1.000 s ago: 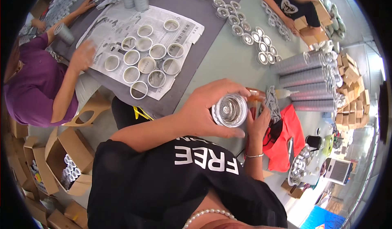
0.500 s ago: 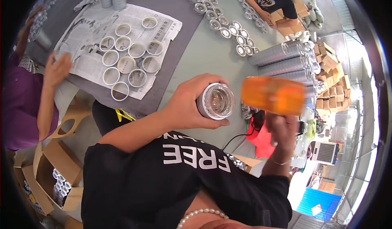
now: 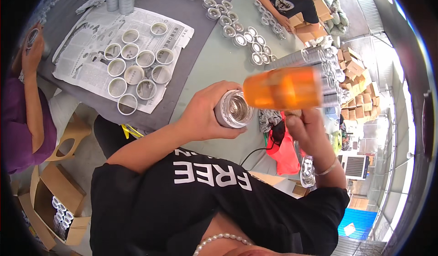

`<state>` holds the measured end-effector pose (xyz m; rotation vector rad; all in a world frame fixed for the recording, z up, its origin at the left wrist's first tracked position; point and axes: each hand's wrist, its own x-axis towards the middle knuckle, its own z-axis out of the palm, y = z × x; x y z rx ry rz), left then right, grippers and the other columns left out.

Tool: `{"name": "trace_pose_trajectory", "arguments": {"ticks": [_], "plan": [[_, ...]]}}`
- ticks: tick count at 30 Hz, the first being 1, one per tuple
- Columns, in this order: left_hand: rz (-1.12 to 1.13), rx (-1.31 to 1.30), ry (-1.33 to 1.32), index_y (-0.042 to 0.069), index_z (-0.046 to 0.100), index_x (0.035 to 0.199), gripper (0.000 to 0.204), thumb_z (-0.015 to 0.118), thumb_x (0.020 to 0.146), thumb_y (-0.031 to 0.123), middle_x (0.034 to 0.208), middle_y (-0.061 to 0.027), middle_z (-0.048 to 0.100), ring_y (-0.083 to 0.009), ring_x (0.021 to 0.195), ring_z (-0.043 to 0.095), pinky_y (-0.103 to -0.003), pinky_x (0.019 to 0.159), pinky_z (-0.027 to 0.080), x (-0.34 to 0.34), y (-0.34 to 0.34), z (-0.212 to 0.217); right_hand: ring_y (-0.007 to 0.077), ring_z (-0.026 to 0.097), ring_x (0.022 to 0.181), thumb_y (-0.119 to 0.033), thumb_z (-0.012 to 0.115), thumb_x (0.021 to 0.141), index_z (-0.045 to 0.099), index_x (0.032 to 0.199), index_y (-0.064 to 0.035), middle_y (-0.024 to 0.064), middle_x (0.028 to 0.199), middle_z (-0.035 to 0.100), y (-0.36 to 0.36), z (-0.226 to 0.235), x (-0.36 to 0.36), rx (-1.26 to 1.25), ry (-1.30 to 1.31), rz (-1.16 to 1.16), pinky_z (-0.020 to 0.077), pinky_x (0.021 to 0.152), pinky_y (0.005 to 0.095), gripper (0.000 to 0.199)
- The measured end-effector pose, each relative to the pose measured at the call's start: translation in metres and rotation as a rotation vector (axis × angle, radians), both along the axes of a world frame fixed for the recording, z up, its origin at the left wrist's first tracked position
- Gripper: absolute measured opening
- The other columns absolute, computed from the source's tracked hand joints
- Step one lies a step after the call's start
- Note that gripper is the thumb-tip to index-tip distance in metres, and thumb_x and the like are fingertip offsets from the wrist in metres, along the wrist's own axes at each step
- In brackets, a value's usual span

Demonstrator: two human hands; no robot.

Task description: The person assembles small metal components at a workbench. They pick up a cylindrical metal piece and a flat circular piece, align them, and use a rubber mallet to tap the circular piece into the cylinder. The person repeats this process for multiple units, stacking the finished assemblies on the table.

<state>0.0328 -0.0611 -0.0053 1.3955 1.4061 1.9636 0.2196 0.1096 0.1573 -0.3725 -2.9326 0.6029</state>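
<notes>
- Table [image 3: 196,87]: green, part grey cloth; white-rimmed rings [image 3: 134,75] sit on newspaper [image 3: 86,51] at the left.
- Orange hammer [image 3: 283,89]: blurred, head level, one end at the cup's upper right rim. Touching or just short of it, cannot tell.
- Right hand [image 3: 310,128]: seems wrapped about the hammer's handle, thumb showing; finger placement hidden.
- Left hand [image 3: 207,110]: thumb and fingers curled round the cup's side.
- Silver cup [image 3: 235,111]: held above the table, mouth tilted toward the wearer.
- Step in hand, my reading: tapping the cup's rim. Next move calls for a steady left grip, fingertips below the rim.
- Against half a second ago: hammer head nearer the cup, which was then plainly apart.
</notes>
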Motion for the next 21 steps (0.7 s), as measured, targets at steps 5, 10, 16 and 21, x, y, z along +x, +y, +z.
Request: {"name": "trace_pose_trajectory", "arguments": {"ticks": [5, 10, 16, 21], "plan": [[0.004, 0.013, -0.003, 0.005, 0.062, 0.127, 0.073, 0.096, 0.063, 0.017, 0.112, -0.0058, 0.069, -0.0162, 0.102, 0.067, -0.032, 0.092, 0.053, -0.003, -0.002, -0.008, 0.0131, 0.063, 0.063, -0.038, 0.067, 0.099, 0.063, 0.115, 0.0015, 0.0049, 0.070, 0.063, 0.009, 0.032, 0.046, -0.564, 0.444, -0.164, 0.0487, 0.061, 0.0271, 0.043], [0.001, -0.013, -0.035, 0.005, 0.062, 0.127, 0.074, 0.096, 0.062, 0.018, 0.114, -0.0081, 0.070, -0.0196, 0.104, 0.069, -0.034, 0.093, 0.054, -0.002, 0.003, -0.009, 0.0194, 0.067, 0.071, -0.047, 0.071, 0.097, 0.061, 0.124, -0.0014, 0.0063, 0.084, 0.071, -0.002, -0.057, 0.078, -0.075, 0.204, -0.138, 0.0552, 0.070, 0.0316, 0.054], [-0.041, -0.139, -0.027, 0.001, 0.060, 0.134, 0.082, 0.096, 0.062, 0.018, 0.121, -0.0107, 0.071, -0.0210, 0.113, 0.069, -0.037, 0.102, 0.052, -0.003, -0.003, -0.043, 0.0319, 0.073, 0.077, -0.033, 0.082, 0.090, 0.068, 0.109, -0.0061, 0.0132, 0.085, 0.073, 0.027, -0.186, 0.081, 0.159, 0.207, -0.602, 0.0561, 0.067, 0.0399, 0.036], [0.051, -0.339, 0.013, 0.007, 0.059, 0.129, 0.074, 0.094, 0.064, 0.015, 0.121, -0.0123, 0.068, -0.0308, 0.115, 0.068, -0.040, 0.099, 0.052, 0.002, -0.018, -0.113, 0.0354, 0.070, 0.086, -0.036, 0.085, 0.084, 0.066, 0.111, -0.0071, 0.0159, 0.097, 0.071, 0.031, -0.258, 0.100, 0.288, -0.015, -0.530, 0.0553, 0.070, 0.0455, 0.044]]}}
